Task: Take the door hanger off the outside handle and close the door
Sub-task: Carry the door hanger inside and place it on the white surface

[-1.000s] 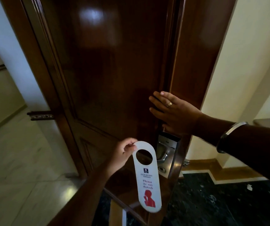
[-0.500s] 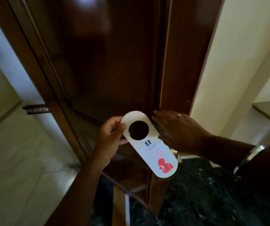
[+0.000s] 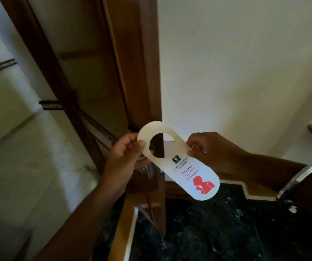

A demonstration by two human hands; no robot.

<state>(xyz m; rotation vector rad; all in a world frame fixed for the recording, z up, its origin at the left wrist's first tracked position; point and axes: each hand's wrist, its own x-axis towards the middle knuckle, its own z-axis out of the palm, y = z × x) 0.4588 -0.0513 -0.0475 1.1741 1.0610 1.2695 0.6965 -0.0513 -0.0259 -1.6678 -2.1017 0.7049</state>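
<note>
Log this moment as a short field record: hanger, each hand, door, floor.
hanger: white door hanger, off the handle, held tilted in front of the door, red "Please do not disturb" print facing up
left hand: left hand pinching the hanger's ring end
right hand: right hand pinching the hanger's other edge; metal bangle on the wrist
door: dark wooden door, seen edge-on, not shut
floor: dark marble floor on the near side

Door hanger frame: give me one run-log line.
door hanger: off handle | left hand, right hand: both holding it | door: ajar
</note>
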